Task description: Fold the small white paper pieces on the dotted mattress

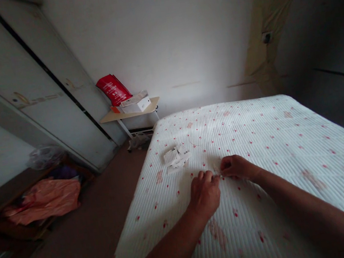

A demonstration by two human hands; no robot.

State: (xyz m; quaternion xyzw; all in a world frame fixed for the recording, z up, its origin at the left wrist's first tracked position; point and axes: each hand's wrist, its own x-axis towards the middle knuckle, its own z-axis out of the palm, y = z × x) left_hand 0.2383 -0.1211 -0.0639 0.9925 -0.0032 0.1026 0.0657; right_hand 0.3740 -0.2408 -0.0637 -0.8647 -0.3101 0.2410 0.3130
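Note:
My left hand point(205, 192) is closed low over the bed's white quilted cover point(249, 135), which has ribs and small red spots. Close to its fingertips, my right hand point(236, 167) is closed too, thumb and forefinger pinched. Something tiny and pale shows between the two sets of fingertips, too small to name. Beyond my left hand lies a crumpled white piece of printed paper or packaging point(177, 157), touched by neither hand. A thin dark thread-like line point(193, 143) curves on the cover beside it.
A small table point(109, 117) past the bed's far left corner bears a red bag point(114, 89) and a white box point(138, 104). Along the left stand a wardrobe point(56, 106) and a low shelf with an orange plastic bag point(47, 197). A wall socket point(267, 37) is at right.

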